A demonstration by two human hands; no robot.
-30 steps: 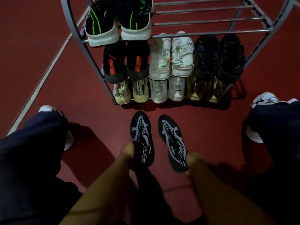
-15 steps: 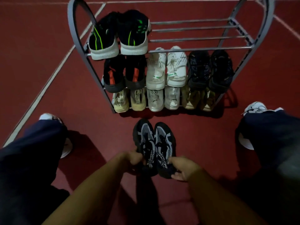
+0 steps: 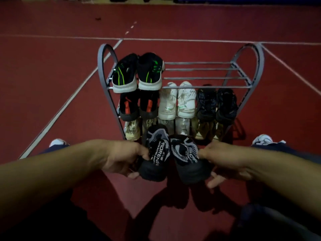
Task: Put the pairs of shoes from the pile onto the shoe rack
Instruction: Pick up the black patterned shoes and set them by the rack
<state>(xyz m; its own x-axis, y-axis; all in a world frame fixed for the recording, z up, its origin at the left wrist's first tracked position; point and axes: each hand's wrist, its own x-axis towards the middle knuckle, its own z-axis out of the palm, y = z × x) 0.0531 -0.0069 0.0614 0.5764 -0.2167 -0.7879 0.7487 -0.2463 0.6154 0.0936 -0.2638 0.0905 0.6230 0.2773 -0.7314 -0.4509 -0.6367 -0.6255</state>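
I hold a pair of black-and-grey shoes off the floor in front of the grey metal shoe rack (image 3: 205, 78). My left hand (image 3: 121, 159) grips the left shoe (image 3: 156, 153) at its heel. My right hand (image 3: 224, 162) grips the right shoe (image 3: 187, 159) the same way. The rack's top shelf carries a black pair with green stripes (image 3: 137, 72) on its left; the rest of that shelf is bare bars. The middle shelf holds three pairs: black-orange (image 3: 137, 105), white (image 3: 177, 101) and black (image 3: 217, 103). Pale shoes (image 3: 132, 129) fill the bottom shelf, partly hidden by the held pair.
The rack stands on a red floor with white lines (image 3: 69, 100). My knees in dark trousers and my white shoes (image 3: 262, 139) frame the view left and right. Dark objects line the far wall.
Both hands took hold of the black-and-grey pair, brought the shoes together and lifted them off the floor toward the rack. The view tilted up.
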